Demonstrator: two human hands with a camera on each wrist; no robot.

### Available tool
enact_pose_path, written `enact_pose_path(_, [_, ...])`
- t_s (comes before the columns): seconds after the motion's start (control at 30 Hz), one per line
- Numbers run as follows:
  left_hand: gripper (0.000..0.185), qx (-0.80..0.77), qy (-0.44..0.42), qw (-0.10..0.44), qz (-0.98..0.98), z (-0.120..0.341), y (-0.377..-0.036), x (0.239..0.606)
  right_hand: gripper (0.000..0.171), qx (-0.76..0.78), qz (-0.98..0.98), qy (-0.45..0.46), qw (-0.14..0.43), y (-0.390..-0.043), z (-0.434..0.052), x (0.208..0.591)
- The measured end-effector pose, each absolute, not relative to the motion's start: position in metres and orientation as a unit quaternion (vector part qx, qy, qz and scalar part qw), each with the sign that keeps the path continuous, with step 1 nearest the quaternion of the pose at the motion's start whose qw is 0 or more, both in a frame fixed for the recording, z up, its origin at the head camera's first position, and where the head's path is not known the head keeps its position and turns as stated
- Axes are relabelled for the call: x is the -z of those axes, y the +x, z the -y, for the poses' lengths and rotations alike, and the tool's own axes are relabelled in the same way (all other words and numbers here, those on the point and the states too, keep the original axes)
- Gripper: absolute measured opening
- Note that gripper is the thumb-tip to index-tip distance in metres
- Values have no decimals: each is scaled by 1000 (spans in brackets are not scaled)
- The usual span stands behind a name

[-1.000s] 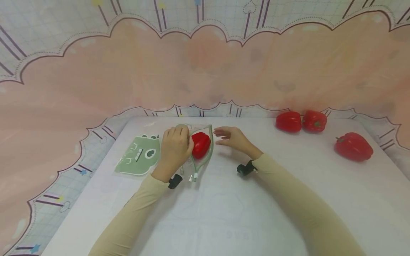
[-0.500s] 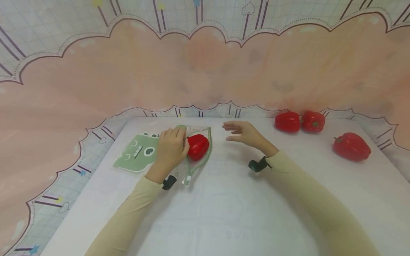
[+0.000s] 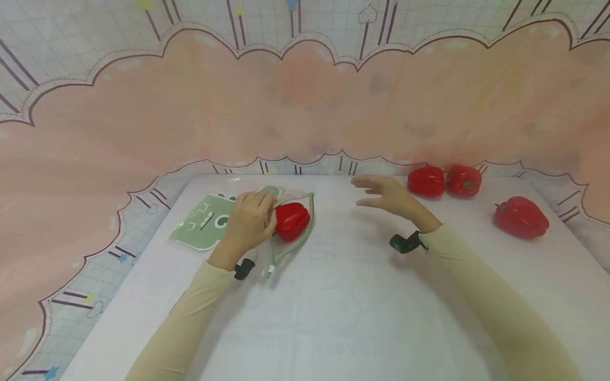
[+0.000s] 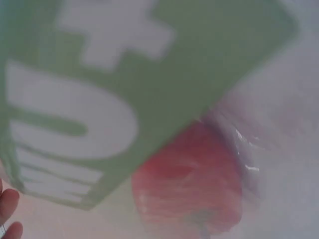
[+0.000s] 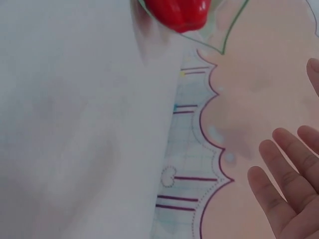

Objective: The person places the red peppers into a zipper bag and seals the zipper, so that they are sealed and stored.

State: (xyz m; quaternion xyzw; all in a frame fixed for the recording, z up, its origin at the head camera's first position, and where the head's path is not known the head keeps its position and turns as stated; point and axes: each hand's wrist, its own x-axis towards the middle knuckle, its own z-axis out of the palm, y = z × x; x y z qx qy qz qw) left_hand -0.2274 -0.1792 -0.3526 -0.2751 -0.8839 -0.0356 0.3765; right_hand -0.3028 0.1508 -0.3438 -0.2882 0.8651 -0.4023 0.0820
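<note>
A clear zip bag [image 3: 202, 222] with a green cartoon print stands at the left of the white table, its green-edged mouth spread toward the right. Just inside that mouth sits a red bell pepper [image 3: 293, 221]. My left hand [image 3: 247, 222] grips the bag's upper edge with curled fingers, hiding part of it. Through the plastic, the left wrist view shows the blurred pepper [image 4: 192, 181] and fingertips [image 4: 9, 203] at the bag's edge. My right hand [image 3: 388, 194] hovers right of the bag, fingers stretched, holding nothing; its spread fingers also appear in the right wrist view.
Two red bell peppers [image 3: 425, 181] [image 3: 464, 180] lie side by side at the table's back right. Another red bell pepper [image 3: 521, 217] is nearer the right edge. A patterned cloth [image 3: 305, 100] rises behind the white table [image 3: 310, 317].
My right hand has drawn away from the bag's mouth to the right. The left hand has shifted slightly left with the bag still gripped, and more of the pepper shows.
</note>
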Motion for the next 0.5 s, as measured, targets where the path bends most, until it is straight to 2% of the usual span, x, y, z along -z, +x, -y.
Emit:
enact_pose_path(0.33, [16, 19, -255, 376, 891, 181, -223, 349, 60, 382, -877, -287, 45, -300, -186, 337])
enact_pose_path(0.5, [12, 14, -240, 389, 889, 182, -220, 351, 59, 390, -882, -263, 33, -297, -204, 334])
